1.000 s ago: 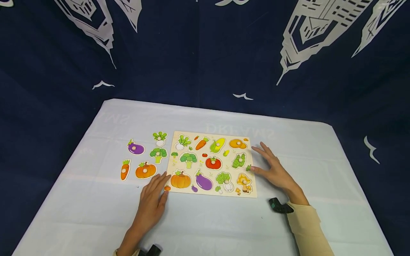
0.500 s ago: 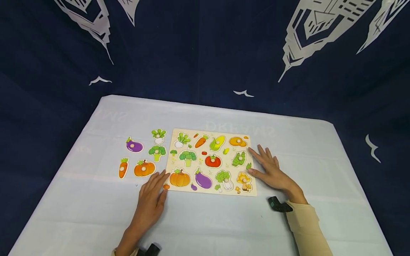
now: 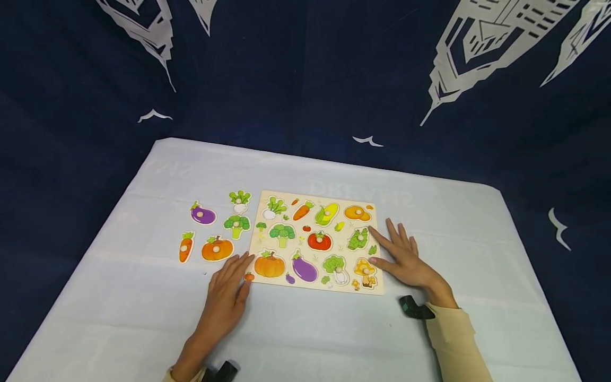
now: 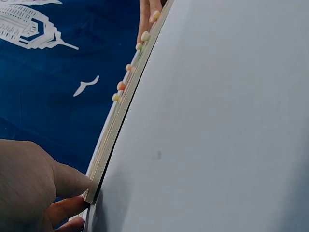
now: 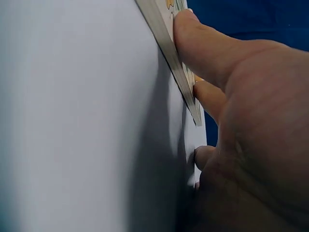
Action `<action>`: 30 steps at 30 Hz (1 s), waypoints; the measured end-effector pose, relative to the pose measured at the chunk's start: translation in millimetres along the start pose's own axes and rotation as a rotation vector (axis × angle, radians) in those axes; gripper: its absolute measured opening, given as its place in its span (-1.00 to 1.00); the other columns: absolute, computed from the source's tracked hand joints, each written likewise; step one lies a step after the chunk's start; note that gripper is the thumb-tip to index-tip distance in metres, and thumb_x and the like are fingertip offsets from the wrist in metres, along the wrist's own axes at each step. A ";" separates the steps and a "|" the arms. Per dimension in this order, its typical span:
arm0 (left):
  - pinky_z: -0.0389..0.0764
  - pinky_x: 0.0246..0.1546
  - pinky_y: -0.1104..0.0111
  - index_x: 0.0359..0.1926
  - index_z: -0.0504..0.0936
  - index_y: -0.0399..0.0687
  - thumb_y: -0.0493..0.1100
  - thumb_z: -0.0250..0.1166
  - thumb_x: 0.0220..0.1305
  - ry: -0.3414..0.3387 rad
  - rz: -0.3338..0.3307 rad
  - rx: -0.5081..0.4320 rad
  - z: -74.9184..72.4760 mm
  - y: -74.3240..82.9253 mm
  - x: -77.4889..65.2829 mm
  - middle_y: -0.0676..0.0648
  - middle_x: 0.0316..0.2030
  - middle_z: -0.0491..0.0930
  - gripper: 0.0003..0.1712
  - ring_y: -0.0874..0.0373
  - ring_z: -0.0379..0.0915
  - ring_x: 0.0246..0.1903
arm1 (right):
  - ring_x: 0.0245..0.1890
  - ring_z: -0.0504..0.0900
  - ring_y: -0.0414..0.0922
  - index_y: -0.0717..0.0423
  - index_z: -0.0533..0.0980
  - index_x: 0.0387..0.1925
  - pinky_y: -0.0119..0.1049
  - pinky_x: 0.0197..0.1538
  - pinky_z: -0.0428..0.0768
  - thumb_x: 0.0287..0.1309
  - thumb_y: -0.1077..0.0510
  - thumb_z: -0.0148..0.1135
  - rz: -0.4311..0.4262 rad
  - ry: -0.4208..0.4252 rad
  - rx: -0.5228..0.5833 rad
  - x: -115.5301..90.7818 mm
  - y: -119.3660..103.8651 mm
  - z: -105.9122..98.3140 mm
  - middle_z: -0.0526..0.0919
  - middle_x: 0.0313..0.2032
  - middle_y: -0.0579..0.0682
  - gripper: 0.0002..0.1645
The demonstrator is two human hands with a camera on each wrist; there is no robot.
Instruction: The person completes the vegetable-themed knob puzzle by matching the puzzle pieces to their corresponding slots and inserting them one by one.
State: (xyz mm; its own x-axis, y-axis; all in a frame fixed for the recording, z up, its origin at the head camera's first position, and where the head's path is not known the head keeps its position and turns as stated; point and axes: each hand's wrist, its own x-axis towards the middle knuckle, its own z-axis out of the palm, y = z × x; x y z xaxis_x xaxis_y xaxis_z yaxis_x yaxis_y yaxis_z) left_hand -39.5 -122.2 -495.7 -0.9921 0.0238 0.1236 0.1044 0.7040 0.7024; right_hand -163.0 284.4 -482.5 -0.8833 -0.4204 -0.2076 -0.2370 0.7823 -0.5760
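A wooden vegetable puzzle board (image 3: 298, 239) lies flat on the table between both hands. My left hand (image 3: 224, 300) rests at its near left corner, fingers extended along the left edge; in the left wrist view the thumb (image 4: 72, 181) touches that corner. At the right edge, my right hand (image 3: 406, 260) has fingers spread, its thumb and index fingertip on the board. Knobbed pieces such as the tomato (image 3: 319, 241), corn (image 3: 329, 213) and mushroom (image 3: 365, 266) sit in the board. Its turnip, carrot, broccoli, pumpkin and eggplant places show printed pictures without knobs.
Left of the board lie loose knobbed pieces: an eggplant (image 3: 204, 216), a turnip (image 3: 240, 197), a broccoli (image 3: 236, 223), a carrot (image 3: 186, 244) and a pumpkin (image 3: 217, 253). A white cloth (image 3: 315, 339) covers the table. Behind hangs a dark blue curtain (image 3: 267, 79).
My right hand's index finger has come onto the board's right edge, and its thumb has slid nearer me, uncovering a small green picture. The left hand stays at its corner.
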 end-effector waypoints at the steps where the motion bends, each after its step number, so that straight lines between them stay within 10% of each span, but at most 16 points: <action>1: 0.09 0.34 -0.03 0.44 0.36 -0.13 -0.40 0.22 0.32 -0.006 -0.009 -0.001 -0.5 0.0 0.2 -0.18 0.43 0.35 -0.34 -0.15 0.12 0.44 | 0.53 -0.58 0.31 -0.21 0.03 0.58 0.45 0.37 -0.49 0.31 -0.18 0.22 0.001 0.000 0.001 0.2 -0.2 0.3 -0.42 0.59 0.22 -0.06; 24: 0.47 0.19 0.02 0.36 0.48 -0.01 -0.35 0.14 0.42 0.026 -0.105 0.037 -26.7 17.6 3.4 -0.06 0.25 0.55 -0.48 -0.01 0.42 0.16 | 0.53 -0.58 0.32 -0.18 0.03 0.58 0.46 0.37 -0.49 0.30 -0.18 0.24 0.012 0.002 0.001 0.6 -3.1 1.1 -0.42 0.59 0.23 -0.05; 30: 0.55 0.08 0.23 0.18 0.62 -0.07 -0.38 0.24 0.34 0.165 -0.033 0.015 -40.0 9.1 11.5 -0.07 0.01 0.67 -0.58 0.08 0.56 -0.05 | 0.53 -0.58 0.32 -0.19 0.03 0.58 0.45 0.37 -0.49 0.30 -0.18 0.24 0.010 0.002 0.002 0.3 -1.3 1.2 -0.41 0.59 0.23 -0.05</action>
State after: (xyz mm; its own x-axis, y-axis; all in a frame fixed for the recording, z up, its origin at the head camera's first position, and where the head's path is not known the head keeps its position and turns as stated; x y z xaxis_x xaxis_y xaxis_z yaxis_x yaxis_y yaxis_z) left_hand -47.1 -144.0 -459.9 -0.9698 -0.1158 0.2146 0.0693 0.7130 0.6977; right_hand -162.5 282.7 -482.8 -0.8862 -0.4121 -0.2117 -0.2278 0.7855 -0.5755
